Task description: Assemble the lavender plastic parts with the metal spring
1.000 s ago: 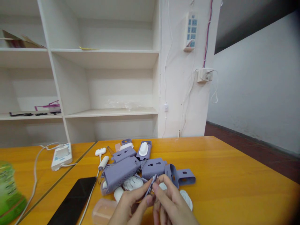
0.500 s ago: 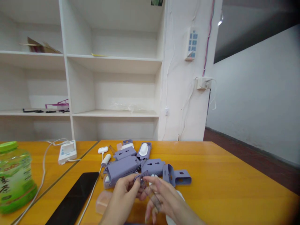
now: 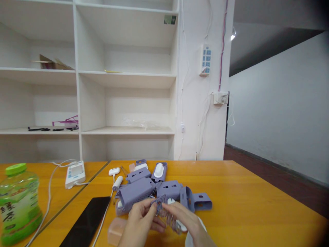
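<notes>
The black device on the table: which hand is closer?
Left. The left hand is right of the black device, past the white cable; the right hand is farther right, beyond the left.

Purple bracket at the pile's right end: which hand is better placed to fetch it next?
Probably the right hand: it lies nearer the purple bracket, on the same side. The left hand is farther off and pinches a small purple part. Blur hides whether the right is free.

Fairly bright, soft indoor light. Lamp (image 3: 233, 35) glares upper right; ceiling (image 3: 264, 51) there dim. Soft sheen on counter (image 3: 244, 192). Far right edge dark, blurred. Small part (image 3: 161, 200) between hands (image 3: 140, 216) smeared, probably motion.
</notes>
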Action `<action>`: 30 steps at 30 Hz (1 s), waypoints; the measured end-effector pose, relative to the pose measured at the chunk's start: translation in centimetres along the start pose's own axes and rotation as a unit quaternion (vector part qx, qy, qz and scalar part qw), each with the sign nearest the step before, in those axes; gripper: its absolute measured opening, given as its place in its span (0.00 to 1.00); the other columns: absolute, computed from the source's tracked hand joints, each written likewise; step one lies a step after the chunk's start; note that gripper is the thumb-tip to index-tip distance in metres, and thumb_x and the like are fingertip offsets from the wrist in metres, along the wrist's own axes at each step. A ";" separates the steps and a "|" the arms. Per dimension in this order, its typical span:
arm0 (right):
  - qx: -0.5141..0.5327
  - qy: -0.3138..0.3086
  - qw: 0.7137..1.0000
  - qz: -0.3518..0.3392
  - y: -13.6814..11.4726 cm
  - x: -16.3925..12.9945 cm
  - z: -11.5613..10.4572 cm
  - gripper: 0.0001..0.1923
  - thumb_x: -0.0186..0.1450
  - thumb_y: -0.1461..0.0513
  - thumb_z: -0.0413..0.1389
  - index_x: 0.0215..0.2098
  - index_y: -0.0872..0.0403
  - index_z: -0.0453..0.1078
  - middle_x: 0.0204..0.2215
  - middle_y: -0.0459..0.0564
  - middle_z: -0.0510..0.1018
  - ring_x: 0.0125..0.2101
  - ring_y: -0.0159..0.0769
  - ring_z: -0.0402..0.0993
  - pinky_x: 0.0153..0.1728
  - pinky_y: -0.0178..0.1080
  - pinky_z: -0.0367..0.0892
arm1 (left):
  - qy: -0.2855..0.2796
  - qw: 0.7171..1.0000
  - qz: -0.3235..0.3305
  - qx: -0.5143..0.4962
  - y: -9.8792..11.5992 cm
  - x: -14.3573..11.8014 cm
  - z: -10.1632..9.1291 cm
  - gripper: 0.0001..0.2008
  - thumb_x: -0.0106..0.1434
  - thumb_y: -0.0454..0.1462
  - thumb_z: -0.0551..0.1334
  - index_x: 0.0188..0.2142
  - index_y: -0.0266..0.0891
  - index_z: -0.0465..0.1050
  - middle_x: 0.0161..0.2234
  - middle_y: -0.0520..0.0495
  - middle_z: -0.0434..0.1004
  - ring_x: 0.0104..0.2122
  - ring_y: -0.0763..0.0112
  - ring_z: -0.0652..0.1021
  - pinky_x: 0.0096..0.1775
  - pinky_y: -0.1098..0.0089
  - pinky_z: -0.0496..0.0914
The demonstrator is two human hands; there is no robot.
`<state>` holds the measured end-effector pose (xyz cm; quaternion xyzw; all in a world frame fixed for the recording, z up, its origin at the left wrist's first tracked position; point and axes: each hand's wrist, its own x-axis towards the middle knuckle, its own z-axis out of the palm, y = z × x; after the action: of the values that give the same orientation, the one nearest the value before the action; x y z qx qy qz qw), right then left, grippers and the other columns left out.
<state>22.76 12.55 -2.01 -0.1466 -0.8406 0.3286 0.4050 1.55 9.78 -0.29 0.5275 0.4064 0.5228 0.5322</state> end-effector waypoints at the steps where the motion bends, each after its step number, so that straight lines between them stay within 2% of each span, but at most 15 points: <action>1: -0.032 0.001 0.999 0.005 0.2 -0.1 0.2 0.45 0.62 0.35 0.58 0.70 0.47 0.64 0.54 0.61 0.80 0.46 0.53 0.79 0.50 0.48 0.73 | 0.000 1.000 0.002 0.003 0.1 -0.1 0.1 0.29 0.59 0.60 0.69 0.39 0.35 0.81 0.29 0.45 0.85 0.25 0.65 0.83 0.30 0.68 0.78; 3: -0.124 0.031 0.992 0.011 0.5 -0.2 0.8 0.41 0.66 0.42 0.61 0.72 0.47 0.61 0.55 0.61 0.79 0.43 0.48 0.81 0.46 0.43 0.77 | -0.004 0.999 0.022 0.030 0.2 -0.4 0.4 0.28 0.61 0.59 0.67 0.41 0.35 0.82 0.31 0.44 0.85 0.28 0.63 0.84 0.33 0.67 0.78; 5: -0.194 0.067 0.979 0.001 0.7 -0.1 1.4 0.34 0.67 0.53 0.64 0.70 0.48 0.64 0.52 0.60 0.80 0.41 0.44 0.82 0.43 0.38 0.78 | -0.016 0.996 0.050 0.073 0.0 -0.8 0.8 0.27 0.64 0.59 0.65 0.43 0.36 0.83 0.34 0.44 0.86 0.32 0.61 0.84 0.38 0.65 0.78; 8: -0.213 0.089 0.973 -0.028 0.6 0.2 2.0 0.22 0.69 0.62 0.60 0.61 0.48 0.72 0.45 0.56 0.81 0.42 0.41 0.82 0.43 0.36 0.78 | -0.027 0.993 0.056 0.105 -0.8 -1.0 1.3 0.29 0.64 0.61 0.64 0.45 0.38 0.84 0.35 0.45 0.86 0.35 0.60 0.83 0.38 0.66 0.78; 11: -0.204 0.099 0.973 -0.040 0.3 0.4 2.3 0.19 0.70 0.66 0.56 0.57 0.47 0.73 0.45 0.54 0.81 0.46 0.40 0.81 0.48 0.35 0.76 | -0.036 0.997 0.030 0.056 -1.7 -0.8 1.2 0.31 0.62 0.61 0.65 0.48 0.38 0.82 0.35 0.44 0.86 0.33 0.59 0.84 0.37 0.63 0.79; 14: -0.194 0.112 0.974 -0.037 0.0 0.5 2.4 0.18 0.70 0.66 0.57 0.57 0.47 0.72 0.47 0.53 0.80 0.46 0.39 0.81 0.48 0.34 0.76 | -0.044 0.999 0.029 -0.001 -2.0 -0.5 0.8 0.29 0.62 0.59 0.67 0.46 0.36 0.82 0.33 0.43 0.86 0.30 0.59 0.84 0.36 0.60 0.80; 21: -0.190 0.117 0.975 -0.016 -0.8 0.6 1.9 0.19 0.70 0.66 0.57 0.58 0.51 0.72 0.49 0.57 0.76 0.43 0.38 0.80 0.40 0.32 0.78 | -0.057 0.998 0.024 -0.029 -0.4 -0.7 0.9 0.28 0.62 0.58 0.69 0.44 0.34 0.83 0.28 0.44 0.86 0.28 0.63 0.85 0.35 0.66 0.79; 26: -0.189 0.125 0.974 -0.010 -1.3 0.6 1.7 0.16 0.70 0.64 0.59 0.55 0.50 0.75 0.48 0.55 0.80 0.45 0.40 0.81 0.46 0.34 0.77 | -0.020 0.999 0.023 -0.022 -0.6 -0.7 1.2 0.30 0.59 0.59 0.69 0.44 0.34 0.83 0.28 0.44 0.85 0.26 0.63 0.84 0.33 0.65 0.79; 30: -0.159 0.162 0.974 0.024 -1.5 0.8 1.8 0.11 0.69 0.61 0.61 0.50 0.49 0.77 0.45 0.53 0.81 0.43 0.40 0.81 0.45 0.37 0.77 | -0.003 1.000 0.014 -0.021 -0.6 -0.6 1.2 0.33 0.54 0.62 0.70 0.41 0.33 0.83 0.26 0.44 0.83 0.25 0.63 0.83 0.32 0.64 0.78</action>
<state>20.93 11.06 -1.35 -0.2805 -0.8016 0.1725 0.4989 2.74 9.13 -0.81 0.5233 0.3861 0.5370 0.5373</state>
